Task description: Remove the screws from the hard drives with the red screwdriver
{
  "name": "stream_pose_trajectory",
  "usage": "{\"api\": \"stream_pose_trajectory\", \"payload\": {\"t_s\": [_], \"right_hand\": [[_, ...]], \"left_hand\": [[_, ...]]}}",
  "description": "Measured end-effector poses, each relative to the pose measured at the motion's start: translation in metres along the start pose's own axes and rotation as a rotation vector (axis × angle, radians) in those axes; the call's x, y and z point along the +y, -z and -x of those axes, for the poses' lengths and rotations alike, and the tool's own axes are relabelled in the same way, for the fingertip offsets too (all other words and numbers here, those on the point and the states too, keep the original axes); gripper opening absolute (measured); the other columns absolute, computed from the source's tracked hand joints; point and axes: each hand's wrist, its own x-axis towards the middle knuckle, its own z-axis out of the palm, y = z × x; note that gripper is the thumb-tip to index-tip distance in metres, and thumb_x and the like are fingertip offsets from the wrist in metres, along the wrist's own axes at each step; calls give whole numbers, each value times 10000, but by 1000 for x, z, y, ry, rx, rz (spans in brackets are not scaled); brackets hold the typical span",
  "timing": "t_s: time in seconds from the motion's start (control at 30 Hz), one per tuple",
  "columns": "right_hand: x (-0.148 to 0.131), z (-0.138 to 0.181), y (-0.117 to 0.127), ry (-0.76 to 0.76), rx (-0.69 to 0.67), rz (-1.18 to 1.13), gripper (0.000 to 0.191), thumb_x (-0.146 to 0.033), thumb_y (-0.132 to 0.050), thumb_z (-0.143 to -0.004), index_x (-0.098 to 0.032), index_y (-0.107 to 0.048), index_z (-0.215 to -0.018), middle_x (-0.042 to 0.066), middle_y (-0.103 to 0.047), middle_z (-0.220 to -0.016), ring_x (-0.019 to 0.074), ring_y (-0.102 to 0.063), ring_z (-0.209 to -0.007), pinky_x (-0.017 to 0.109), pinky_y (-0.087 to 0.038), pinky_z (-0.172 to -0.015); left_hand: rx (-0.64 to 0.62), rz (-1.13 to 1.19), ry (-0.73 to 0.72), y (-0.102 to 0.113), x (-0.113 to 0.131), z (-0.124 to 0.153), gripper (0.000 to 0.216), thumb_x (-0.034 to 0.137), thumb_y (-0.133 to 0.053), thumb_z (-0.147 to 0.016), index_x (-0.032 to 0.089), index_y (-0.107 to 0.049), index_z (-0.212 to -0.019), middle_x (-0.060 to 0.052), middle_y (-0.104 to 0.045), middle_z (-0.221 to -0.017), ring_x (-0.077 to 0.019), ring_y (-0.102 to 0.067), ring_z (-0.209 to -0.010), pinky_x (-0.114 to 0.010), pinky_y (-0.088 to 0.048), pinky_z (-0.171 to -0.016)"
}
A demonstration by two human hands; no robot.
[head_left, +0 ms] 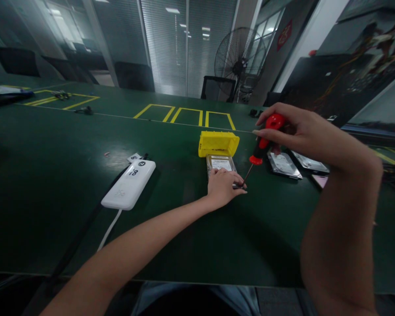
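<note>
A silver hard drive (220,163) lies flat on the green table (69,145), just in front of a yellow plastic box (218,143). My left hand (224,186) rests on the drive's near end, fingers curled and pressing it down, with fingertips beside the screwdriver's tip. My right hand (294,129) is closed round the red top of a red-and-black screwdriver (260,149). The screwdriver slants down to the left, its thin shaft meeting the drive's near right corner.
A white power bank (129,185) with a white cable lies to the left, labelled 18. Two more hard drives (284,165) lie to the right, with a pink object beside them. Yellow marked rectangles, a standing fan (238,66) and chairs are farther back.
</note>
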Motion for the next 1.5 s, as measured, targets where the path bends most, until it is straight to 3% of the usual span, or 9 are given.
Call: {"api": "stream_pose_trajectory", "payload": {"t_s": [0.73,1.1,1.5], "right_hand": [[-2,1,1,-3,-2,-1,296,-466,-582,-823,-205,-588,-963,10,-627,-778,106,-562,-592,225,-432,-503],[0,0,2,-18,-29,-2,301,-509,-554,-815,-251,-580,-968,49,-658,-852,187,-607,-669,314,-475,-554],[-2,-1,2,-10,-29,3,294,-508,-552,-819,-249,-575,-957,47,-650,-873,183,-604,-673,320,-473,-566]], "left_hand": [[2,-15,-9,-1,0,-1,203,462,-613,-832,300,-722,-887,76,-696,-1050,-197,-559,-972,-375,-300,-818],[22,-17,3,-1,1,0,247,491,-578,-846,292,-721,-875,73,-706,-1038,-202,-566,-963,-377,-315,-827],[19,-24,-1,-1,2,0,223,482,-605,-829,294,-722,-860,72,-704,-1039,-204,-563,-974,-382,-307,-826]]}}
